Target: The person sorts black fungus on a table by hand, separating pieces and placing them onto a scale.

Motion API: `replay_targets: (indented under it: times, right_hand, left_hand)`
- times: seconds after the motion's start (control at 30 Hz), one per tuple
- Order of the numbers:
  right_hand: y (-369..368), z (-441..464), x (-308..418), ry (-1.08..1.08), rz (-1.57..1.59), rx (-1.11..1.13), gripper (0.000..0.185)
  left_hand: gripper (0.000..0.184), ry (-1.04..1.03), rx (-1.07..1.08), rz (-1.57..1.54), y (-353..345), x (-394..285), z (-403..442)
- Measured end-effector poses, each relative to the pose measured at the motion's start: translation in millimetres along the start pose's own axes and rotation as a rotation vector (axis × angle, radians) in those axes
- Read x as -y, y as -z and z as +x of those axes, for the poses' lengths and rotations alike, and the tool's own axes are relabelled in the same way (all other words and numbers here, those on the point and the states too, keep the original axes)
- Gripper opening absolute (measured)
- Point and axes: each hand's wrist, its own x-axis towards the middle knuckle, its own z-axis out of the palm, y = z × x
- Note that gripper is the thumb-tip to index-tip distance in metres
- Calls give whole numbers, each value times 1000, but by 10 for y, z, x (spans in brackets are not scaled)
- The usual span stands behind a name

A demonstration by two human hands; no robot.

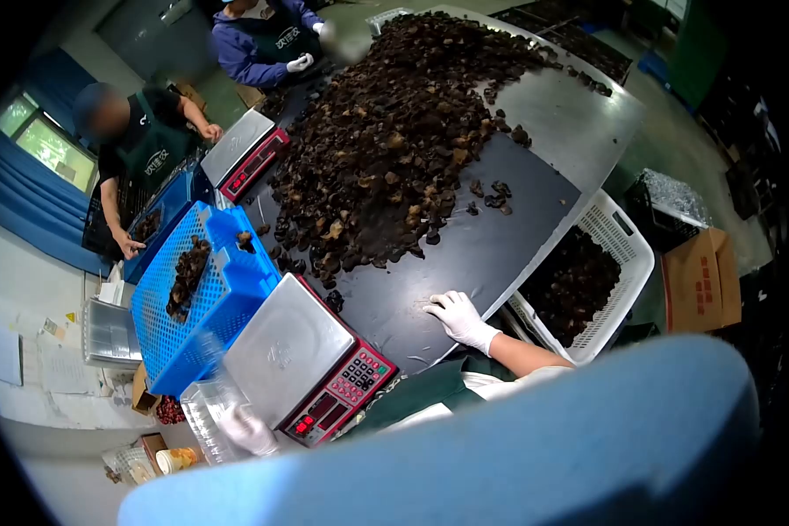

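My right hand (460, 321), in a white glove, lies on the dark tabletop (394, 307) near its front edge, fingers spread and holding nothing. At the lower left, my left hand (248, 430), also gloved in white, is blurred by motion beside clear plastic trays (203, 412); whether it grips one cannot be made out. Between my hands stands a red scale (289, 351) with a bare metal plate and a lit red display. A large heap of dark brown, mushroom-like pieces (386, 167) covers the table's middle.
A blue perforated crate (162, 302) with some dark pieces stands left of the scale. A white basket (636, 254) of dark pieces is at the right, near a cardboard box (701, 280). Two co-workers in aprons stand across the table by a second scale (241, 145).
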Motion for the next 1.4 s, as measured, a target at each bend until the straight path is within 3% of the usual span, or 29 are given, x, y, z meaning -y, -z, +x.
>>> replay_targets:
  times: [0.1, 0.13, 0.17, 0.27, 0.33, 0.5, 0.57, 0.7, 0.83, 0.93, 0.97, 1.07, 1.4]
  right_hand:
    - [22, 106, -117, -15, 122, 77, 27]
    - [28, 139, -141, -32, 161, 104, 27]
    - [38, 177, -178, -46, 199, 129, 27]
    - [100, 225, -264, -44, 262, 104, 25]
    - [137, 288, -308, -58, 277, 43, 23]
    - [83, 741, -448, -37, 183, 35, 29]
    - [157, 1112, -317, 137, 197, -107, 38]
    - [-255, 1806, -31, 455, 370, 108, 54]
    - [-722, 2349, 490, 554, 166, 299, 85]
    - [-1032, 2655, 605, 477, 36, 284, 81]
    - [-1143, 2678, 557, 438, 137, 137, 59]
    - [-1251, 2671, 489, 422, 180, 131, 19]
    - [-247, 1678, -333, 528, 189, 307, 24]
  left_hand:
    - [17, -345, 394, -32, -160, -263, -129]
    - [18, -241, 527, -88, -290, -140, -274]
    - [22, -269, 585, -76, -396, 64, -408]
    - [35, -190, 522, -78, -189, -329, -402]
    - [48, -72, 282, 16, -104, -577, -360]
    - [52, 106, 198, 58, -112, -804, -535]
    - [50, 177, 180, 28, -128, -974, -641]
    - [48, 228, 173, 23, -107, -1147, -931]
    - [47, 343, 157, 128, 8, -1424, -1100]
    - [46, 407, 170, 185, 81, -1614, -1133]
    - [46, 414, 164, 194, 78, -1619, -1172]
    - [43, 370, 158, 168, 68, -1653, -1220]
    - [43, 256, 276, -141, -282, -2140, -984]
